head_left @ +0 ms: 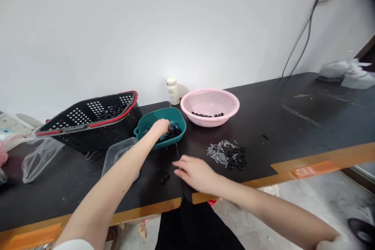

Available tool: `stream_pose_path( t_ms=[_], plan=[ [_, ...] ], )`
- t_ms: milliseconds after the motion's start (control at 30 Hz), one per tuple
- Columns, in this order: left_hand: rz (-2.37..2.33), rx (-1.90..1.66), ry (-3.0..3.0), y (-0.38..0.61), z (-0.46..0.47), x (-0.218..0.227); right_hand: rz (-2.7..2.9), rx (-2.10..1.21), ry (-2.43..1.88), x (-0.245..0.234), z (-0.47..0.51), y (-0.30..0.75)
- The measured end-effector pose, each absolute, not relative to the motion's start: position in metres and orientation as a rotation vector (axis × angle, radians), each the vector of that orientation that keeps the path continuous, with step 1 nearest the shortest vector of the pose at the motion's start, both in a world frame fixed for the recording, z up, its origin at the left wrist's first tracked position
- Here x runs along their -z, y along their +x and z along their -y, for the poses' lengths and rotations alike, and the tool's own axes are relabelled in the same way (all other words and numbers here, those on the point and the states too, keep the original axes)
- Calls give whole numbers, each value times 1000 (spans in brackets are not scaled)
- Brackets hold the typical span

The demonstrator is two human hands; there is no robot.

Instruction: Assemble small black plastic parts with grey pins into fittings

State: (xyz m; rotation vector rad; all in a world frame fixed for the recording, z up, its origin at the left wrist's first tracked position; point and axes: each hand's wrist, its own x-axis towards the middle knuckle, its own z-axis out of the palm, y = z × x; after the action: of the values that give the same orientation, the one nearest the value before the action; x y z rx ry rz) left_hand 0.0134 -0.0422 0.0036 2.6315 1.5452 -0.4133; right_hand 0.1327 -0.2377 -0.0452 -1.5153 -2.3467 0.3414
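Note:
My left hand reaches into a teal basin that holds small black round parts. Its fingers curl down and look closed, and the back of the hand hides what they hold, if anything. Low over the table's front part, my right hand is open, with thumb and forefinger apart and nothing seen between them. A few loose black parts lie just left of its fingertips. Right of that hand, a pile of thin silvery pins lies beside a cluster of black ring-like parts.
A black basket with red-trimmed handles holds many black parts. A pink colander has some too. Between them, against the wall, stands a white bottle. A clear plastic container lies partly under my left forearm, near a plastic bag.

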Motion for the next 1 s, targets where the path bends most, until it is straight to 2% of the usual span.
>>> stream_pose_path(
  t_ms=[167,300,367,433,533,667,767,867,1000],
  plan=[
    [-1554,-22,2725,-3,80,-41,2023,-287,-1843,43,217,230],
    [-1468,-490,2678,-22,149,-60,1967,-407,-1961,44,200,271],
    [-1166,-732,2396,-30,188,-50,1973,-501,-1983,47,194,274],
    [-1000,-729,2164,-35,221,-26,1963,-578,-2002,48,189,273],
    [-970,-787,1753,-40,250,20,1909,-644,-1985,45,188,268],
    [-989,-1090,1293,-44,264,66,1801,-704,-1836,32,207,247],
    [-992,-1227,1198,-44,271,76,1756,-857,-1634,22,238,212],
    [-982,-1305,1150,-44,281,73,1506,-1159,-1311,19,272,168],
    [-956,-1397,1227,-45,288,70,1382,-1173,-1057,21,301,120]
  ],
)
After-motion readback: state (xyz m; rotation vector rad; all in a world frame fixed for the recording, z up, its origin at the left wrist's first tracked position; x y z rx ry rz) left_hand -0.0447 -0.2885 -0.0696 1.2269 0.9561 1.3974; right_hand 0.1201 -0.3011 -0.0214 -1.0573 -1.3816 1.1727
